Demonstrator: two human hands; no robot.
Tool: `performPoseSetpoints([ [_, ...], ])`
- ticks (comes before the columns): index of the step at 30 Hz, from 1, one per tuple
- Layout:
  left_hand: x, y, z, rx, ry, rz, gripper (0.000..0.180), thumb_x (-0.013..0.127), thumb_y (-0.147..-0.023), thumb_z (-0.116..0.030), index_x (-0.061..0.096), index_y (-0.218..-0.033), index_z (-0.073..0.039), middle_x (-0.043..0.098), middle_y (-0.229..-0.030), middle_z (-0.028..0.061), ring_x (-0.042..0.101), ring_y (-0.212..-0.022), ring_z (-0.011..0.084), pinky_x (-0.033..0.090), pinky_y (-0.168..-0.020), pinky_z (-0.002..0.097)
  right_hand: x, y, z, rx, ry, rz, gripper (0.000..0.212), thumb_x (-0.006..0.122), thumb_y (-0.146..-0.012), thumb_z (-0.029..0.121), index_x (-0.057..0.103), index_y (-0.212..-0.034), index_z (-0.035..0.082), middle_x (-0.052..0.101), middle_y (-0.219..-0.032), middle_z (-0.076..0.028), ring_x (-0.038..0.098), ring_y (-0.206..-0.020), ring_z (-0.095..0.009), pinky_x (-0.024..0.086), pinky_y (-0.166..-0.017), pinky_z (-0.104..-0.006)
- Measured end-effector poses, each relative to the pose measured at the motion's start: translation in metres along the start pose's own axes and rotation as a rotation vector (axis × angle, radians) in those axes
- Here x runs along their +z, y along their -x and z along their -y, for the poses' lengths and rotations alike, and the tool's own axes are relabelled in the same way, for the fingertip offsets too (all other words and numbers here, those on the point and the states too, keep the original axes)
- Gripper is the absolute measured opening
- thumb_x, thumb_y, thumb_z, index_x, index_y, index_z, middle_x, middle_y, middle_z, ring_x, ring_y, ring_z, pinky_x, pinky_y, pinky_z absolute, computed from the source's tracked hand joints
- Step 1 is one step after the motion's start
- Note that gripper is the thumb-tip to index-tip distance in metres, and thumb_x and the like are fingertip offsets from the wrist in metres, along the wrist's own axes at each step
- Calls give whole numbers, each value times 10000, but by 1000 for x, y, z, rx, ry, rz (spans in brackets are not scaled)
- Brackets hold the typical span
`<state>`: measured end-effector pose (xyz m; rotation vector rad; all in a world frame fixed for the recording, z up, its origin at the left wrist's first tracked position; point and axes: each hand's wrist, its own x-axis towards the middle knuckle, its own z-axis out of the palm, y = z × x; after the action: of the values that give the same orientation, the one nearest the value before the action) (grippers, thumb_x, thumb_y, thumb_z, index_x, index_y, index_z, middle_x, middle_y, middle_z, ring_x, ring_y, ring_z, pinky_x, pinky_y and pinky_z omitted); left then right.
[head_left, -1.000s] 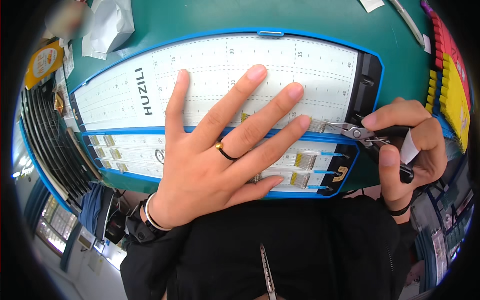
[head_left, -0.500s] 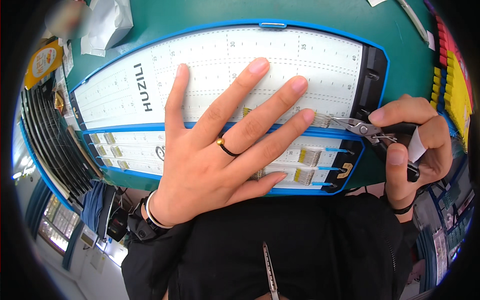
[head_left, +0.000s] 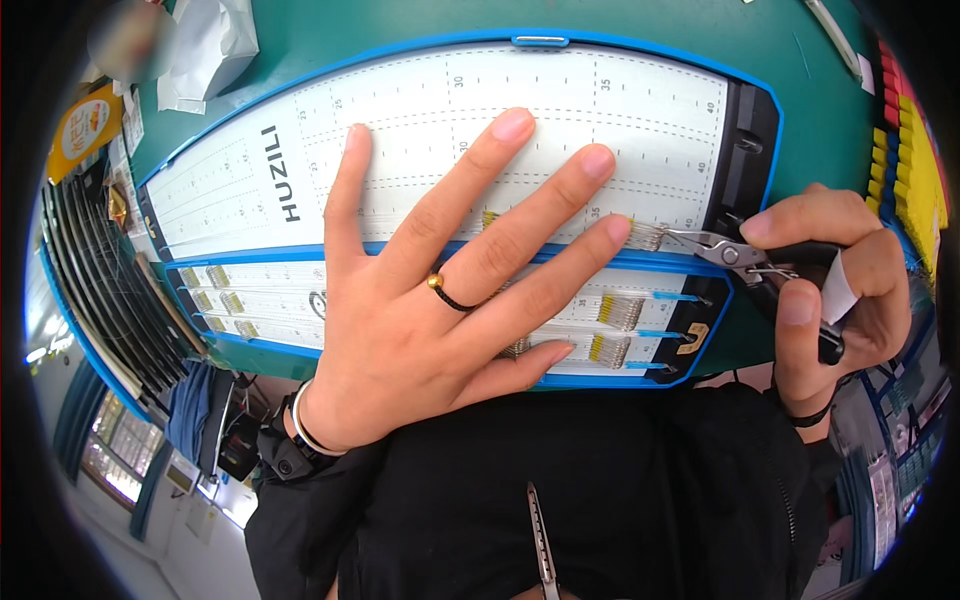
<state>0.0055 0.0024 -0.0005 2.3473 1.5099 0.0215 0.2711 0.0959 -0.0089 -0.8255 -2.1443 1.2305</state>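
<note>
Head view: left hand (head_left: 425, 285), fingers apart, over blue-rimmed line case (head_left: 660, 110), centre; right hand (head_left: 880, 300) clamped on pliers (head_left: 732, 254), right, seemingly working silver wire cluster (head_left: 646, 238); next move needs steadiness.

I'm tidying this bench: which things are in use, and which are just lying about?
In use:
left hand, spread over the open blue-edged case
right hand, holding pliers, tips at a silvery cluster

Seemingly just lying about:
crumpled white bag
yellow packet
pen-like white stick

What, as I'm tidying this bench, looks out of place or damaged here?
Nothing looks plainly damaged or spilled. Only the crumpled white packet on the green tabletop, upper left, beyond the blue-edged white case, seems slightly untidy.
</note>
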Motion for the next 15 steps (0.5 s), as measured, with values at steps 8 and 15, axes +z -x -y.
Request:
performPoseSetpoints([
  [8,-1,0,-1,-13,5,16,575,579,-842,-634,665,-1316,-320,536,-1491,-3,392,-1448,299,91,-1209,612,0,2,0,-22,20,-12,193,571,-941,100,401,-855,66,661,-1009,-239,473,-702,-129,403,-664,-293],
  [15,-1,0,-1,-12,-17,13,573,557,-853,-651,659,-1323,-339,530,-1495,-13,396,-1445,292,94,-1210,609,2,4,-1,-24,-6,-51,179,565,-924,84,402,-852,69,657,-1007,-238,450,-686,-125,391,-657,-286],
])
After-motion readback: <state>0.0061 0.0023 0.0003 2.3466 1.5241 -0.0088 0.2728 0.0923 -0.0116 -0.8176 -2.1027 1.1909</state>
